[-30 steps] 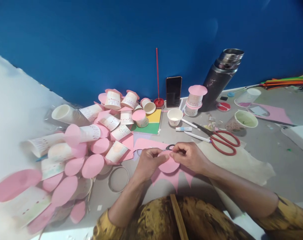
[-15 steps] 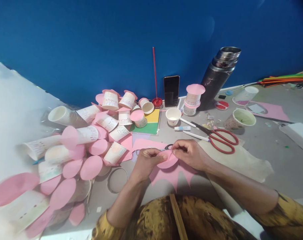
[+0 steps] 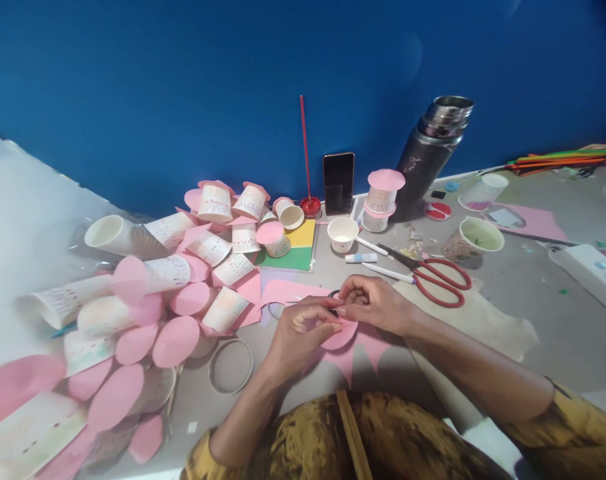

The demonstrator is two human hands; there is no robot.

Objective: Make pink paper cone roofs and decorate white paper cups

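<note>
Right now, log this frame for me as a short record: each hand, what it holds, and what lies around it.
left hand: pinches the pink paper disc at its left edge
right hand: pinches the same disc at its top
under the disc: pink zigzag-cut paper on the table
right of the hands: red scissors
left of the hands: heap of paper cups, many capped with pink discs
at the wall: phone, flask

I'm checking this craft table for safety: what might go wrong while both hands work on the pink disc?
The left hand and right hand pinch the pink paper disc at its edge; thin paper may crease or tear. The red scissors lie just beyond the right hand, so a reach might catch their blades. The loose heap of cups beside the left arm might roll if bumped.
</note>
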